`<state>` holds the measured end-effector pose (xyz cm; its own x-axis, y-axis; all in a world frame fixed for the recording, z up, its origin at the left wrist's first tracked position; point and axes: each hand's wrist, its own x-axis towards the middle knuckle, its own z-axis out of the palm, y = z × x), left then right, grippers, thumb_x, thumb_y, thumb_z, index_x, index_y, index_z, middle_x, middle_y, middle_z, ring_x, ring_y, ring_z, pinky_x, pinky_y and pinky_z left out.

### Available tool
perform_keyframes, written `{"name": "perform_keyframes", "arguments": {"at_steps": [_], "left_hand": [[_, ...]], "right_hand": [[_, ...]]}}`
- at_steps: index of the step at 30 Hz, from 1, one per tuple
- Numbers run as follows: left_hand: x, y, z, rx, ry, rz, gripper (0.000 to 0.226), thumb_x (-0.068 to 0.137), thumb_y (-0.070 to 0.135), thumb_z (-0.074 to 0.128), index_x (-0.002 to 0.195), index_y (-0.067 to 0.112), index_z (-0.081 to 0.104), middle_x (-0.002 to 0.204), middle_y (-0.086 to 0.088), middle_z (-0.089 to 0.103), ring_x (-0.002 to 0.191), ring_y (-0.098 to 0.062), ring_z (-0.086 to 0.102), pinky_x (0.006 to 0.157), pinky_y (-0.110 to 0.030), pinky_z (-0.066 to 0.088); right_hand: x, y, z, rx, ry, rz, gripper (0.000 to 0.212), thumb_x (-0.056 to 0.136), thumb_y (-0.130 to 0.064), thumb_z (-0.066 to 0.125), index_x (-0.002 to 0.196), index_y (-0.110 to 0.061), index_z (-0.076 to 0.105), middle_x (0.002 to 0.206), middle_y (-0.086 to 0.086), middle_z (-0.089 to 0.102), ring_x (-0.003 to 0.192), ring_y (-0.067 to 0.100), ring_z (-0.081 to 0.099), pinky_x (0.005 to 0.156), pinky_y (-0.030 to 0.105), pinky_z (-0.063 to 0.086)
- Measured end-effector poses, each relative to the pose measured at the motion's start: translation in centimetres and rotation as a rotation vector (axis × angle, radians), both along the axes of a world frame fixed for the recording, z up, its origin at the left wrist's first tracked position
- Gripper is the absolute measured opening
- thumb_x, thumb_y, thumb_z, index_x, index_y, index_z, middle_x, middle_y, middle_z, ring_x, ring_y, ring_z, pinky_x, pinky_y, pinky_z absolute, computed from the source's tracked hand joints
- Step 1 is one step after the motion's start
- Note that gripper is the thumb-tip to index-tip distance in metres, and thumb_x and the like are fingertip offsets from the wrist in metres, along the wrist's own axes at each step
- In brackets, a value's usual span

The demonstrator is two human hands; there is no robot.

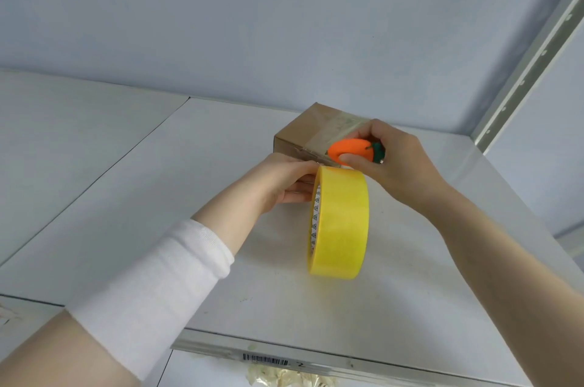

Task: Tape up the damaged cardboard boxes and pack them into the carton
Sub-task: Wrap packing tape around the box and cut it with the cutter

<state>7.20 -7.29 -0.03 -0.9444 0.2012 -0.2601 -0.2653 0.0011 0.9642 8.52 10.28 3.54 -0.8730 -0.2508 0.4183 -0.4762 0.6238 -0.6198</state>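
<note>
Here's the small brown cardboard box (300, 135), sitting towards the back of the white surface (142, 197), with a band of clear tape (343, 127) wrapped over its top and down its near side. Left hand (281, 179) is on the yellow tape roll (339, 222), just in front of the box. The roll is up on its edge and the fingers (300, 188) curl into its core, gripping the rim. I can't tell whether the bottom of the roll touches the surface. Right hand (401, 165) is over at the taped end of the box, thumb and fingers pinching an orange carrot-shaped cutter (349, 149) with a green top. The cutter sits right at the tape, between box and roll. A white sleeve (164, 285) covers the left forearm. A barcode label (265, 359) is on the front edge.
</note>
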Motion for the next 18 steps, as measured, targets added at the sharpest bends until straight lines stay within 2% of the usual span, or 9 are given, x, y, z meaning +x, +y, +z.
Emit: {"name": "perform_keyframes", "arguments": {"at_steps": [6, 11, 14, 16, 18], "left_hand": [[-0.2, 0.1, -0.2, 0.037, -0.002, 0.005, 0.006, 0.087, 0.010, 0.062, 0.085, 0.010, 0.068, 0.079, -0.006, 0.071, 0.066, -0.013, 0.068, 0.056, -0.022, 0.055], [-0.6, 0.7, -0.2, 0.049, -0.024, 0.017, 0.011, 0.088, 0.011, 0.061, 0.078, 0.012, 0.066, 0.064, 0.000, 0.070, 0.056, -0.010, 0.066, 0.050, -0.020, 0.052], [-0.9, 0.6, 0.2, 0.040, -0.089, -0.081, 0.007, 0.088, 0.021, 0.063, 0.087, 0.014, 0.066, 0.076, -0.003, 0.070, 0.067, -0.014, 0.067, 0.058, -0.023, 0.056], [-1.1, 0.4, 0.4, 0.025, -0.137, -0.155, 0.013, 0.087, 0.028, 0.063, 0.091, 0.016, 0.065, 0.078, -0.001, 0.070, 0.072, -0.014, 0.067, 0.066, -0.026, 0.056], [-1.3, 0.2, 0.6, 0.017, -0.160, -0.192, 0.014, 0.087, 0.029, 0.063, 0.091, 0.016, 0.065, 0.074, 0.001, 0.071, 0.069, -0.013, 0.068, 0.064, -0.025, 0.056]], "right_hand": [[-1.3, 0.1, -0.2, 0.042, -0.013, -0.039, 0.023, 0.080, -0.023, 0.072, 0.091, -0.023, 0.052, 0.083, -0.018, 0.055, 0.074, -0.001, 0.051, 0.059, 0.001, 0.036], [-2.6, 0.4, -0.8, 0.129, 0.043, -0.012, 0.023, 0.088, -0.016, 0.063, 0.097, -0.021, 0.043, 0.093, -0.002, 0.058, 0.068, -0.003, 0.048, 0.059, 0.001, 0.034], [-3.6, 0.9, -0.6, 0.199, 0.038, 0.007, 0.022, 0.089, -0.018, 0.062, 0.096, -0.023, 0.042, 0.092, -0.005, 0.057, 0.070, -0.003, 0.048, 0.059, 0.002, 0.034], [-4.0, 1.2, -0.7, 0.214, 0.033, 0.014, 0.022, 0.089, -0.019, 0.061, 0.097, -0.024, 0.041, 0.093, -0.007, 0.056, 0.072, -0.003, 0.048, 0.060, 0.002, 0.034], [-4.1, 1.2, -0.9, 0.213, 0.043, 0.013, 0.022, 0.089, -0.020, 0.061, 0.097, -0.024, 0.041, 0.092, -0.008, 0.056, 0.071, 0.000, 0.050, 0.060, 0.003, 0.035]]}}
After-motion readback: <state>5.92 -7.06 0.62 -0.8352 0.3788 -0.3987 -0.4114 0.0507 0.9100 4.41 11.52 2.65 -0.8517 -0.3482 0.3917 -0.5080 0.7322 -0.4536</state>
